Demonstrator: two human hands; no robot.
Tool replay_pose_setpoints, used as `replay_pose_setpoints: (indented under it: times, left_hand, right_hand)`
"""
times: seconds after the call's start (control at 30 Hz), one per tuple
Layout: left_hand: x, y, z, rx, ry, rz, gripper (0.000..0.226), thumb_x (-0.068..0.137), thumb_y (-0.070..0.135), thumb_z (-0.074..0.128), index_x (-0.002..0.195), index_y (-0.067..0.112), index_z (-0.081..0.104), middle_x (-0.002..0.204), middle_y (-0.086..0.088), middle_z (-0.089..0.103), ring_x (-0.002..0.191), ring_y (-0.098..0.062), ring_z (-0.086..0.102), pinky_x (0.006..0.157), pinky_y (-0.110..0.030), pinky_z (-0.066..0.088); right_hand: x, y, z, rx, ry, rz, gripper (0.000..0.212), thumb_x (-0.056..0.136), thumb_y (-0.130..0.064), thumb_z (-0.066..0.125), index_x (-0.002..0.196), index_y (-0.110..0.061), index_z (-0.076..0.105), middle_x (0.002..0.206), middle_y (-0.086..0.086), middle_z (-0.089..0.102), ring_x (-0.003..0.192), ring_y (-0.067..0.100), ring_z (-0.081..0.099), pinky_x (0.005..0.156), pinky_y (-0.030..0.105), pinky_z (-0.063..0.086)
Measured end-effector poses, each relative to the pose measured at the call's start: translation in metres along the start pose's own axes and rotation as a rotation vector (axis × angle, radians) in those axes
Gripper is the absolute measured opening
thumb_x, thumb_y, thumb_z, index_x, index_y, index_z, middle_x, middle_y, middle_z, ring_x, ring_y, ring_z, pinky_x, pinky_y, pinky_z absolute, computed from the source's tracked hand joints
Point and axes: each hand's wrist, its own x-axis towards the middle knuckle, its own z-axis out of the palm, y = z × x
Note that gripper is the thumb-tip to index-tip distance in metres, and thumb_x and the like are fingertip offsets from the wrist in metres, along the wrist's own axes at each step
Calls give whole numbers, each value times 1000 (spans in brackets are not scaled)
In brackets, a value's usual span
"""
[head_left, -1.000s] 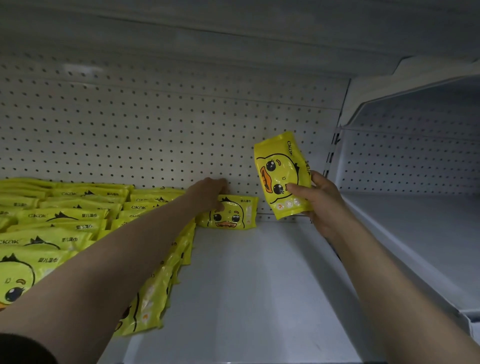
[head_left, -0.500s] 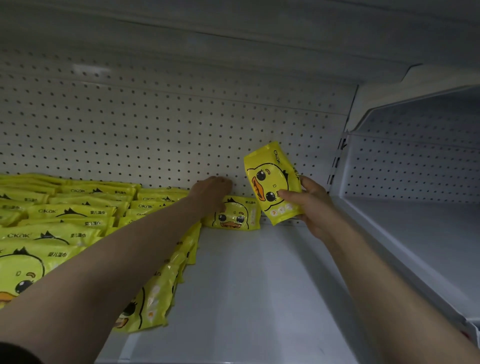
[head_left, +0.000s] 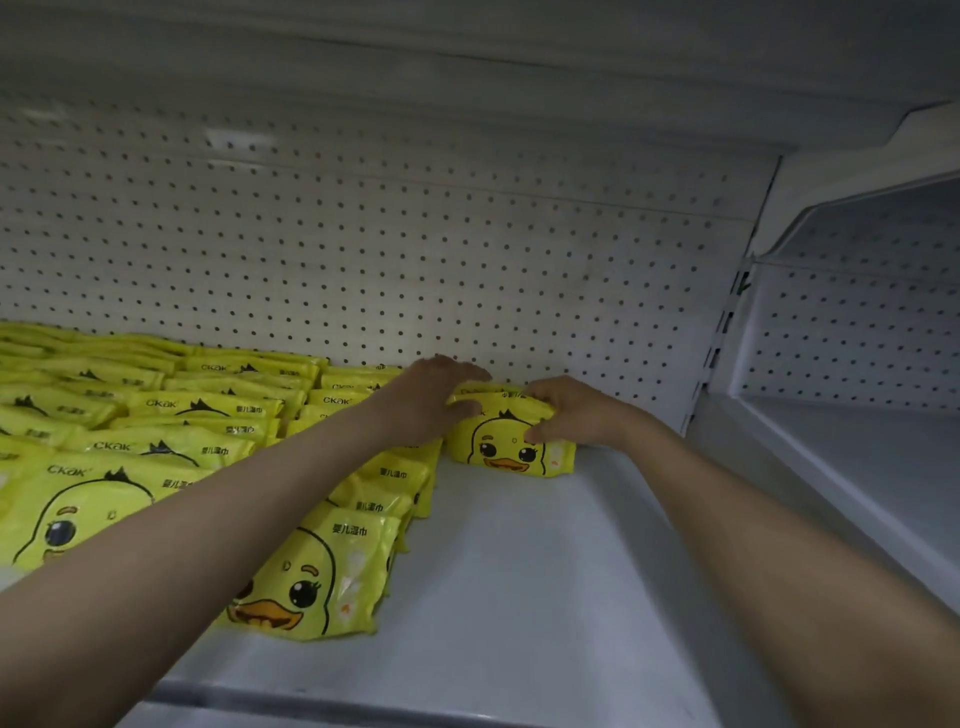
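Both hands were at the back edge of the shelf (head_left: 545, 571), settling one yellow duck pack (head_left: 511, 447) against the pegboard wall (head_left: 415, 260), just right of the rows of packs (head_left: 208, 415) that filled the shelf's left side. The right hand (head_left: 566, 410) pinched the pack's right end, fingers over the top and thumb on its face. The left hand (head_left: 431, 400) lay flat and relaxed on the left end, pressing down. It looked like the placing step, nearly finished. Next, I'd judge, the pack wanted squaring with its neighbours, then a clean release without dragging it forward
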Motion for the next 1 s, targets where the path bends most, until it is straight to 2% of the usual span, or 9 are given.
replay_pose_setpoints:
  times: [0.13,0.23,0.37,0.53,0.8,1.0]
  left_hand:
    - [-9,9,9,172,-177,-87,58,96,48,45,150,39,23,160,-4,16,147,-26,13,117,-45,20]
    - [-12,10,17,300,-239,-138,64,96,54,40,152,38,12,161,-6,8,148,-29,4,119,-47,12]
    - [-14,6,24,318,-216,-170,67,94,57,40,152,37,11,161,-5,8,148,-29,2,118,-47,8]
    - [-15,6,24,317,-183,-168,68,93,55,43,152,36,13,161,-4,9,148,-28,3,118,-46,9]
    - [-17,10,22,299,-163,-182,70,92,53,48,152,35,17,161,-3,11,148,-27,6,117,-45,12]
    - [-16,13,19,273,-177,-210,70,91,51,51,151,33,20,160,-4,14,147,-28,9,116,-46,15]
  right_hand:
    - [10,1,4,-148,92,-27,46,76,-23,81,118,-24,62,111,-2,65,101,16,61,86,30,52]
    - [14,0,9,-258,174,-57,57,71,-31,84,122,-26,59,112,-5,63,102,15,58,84,31,49]
    - [19,-2,20,-322,250,-109,61,70,-32,84,124,-24,56,119,-2,58,112,18,50,89,34,45]
    - [19,2,27,-363,299,-138,60,75,-31,80,128,-21,53,121,-1,50,120,19,39,83,28,32]
    - [15,0,34,-437,334,-133,62,80,-30,77,133,-18,49,131,3,50,123,22,41,98,36,41]
    - [10,-9,37,-532,344,-82,59,81,-32,73,132,-18,47,132,4,51,121,25,44,95,40,43]
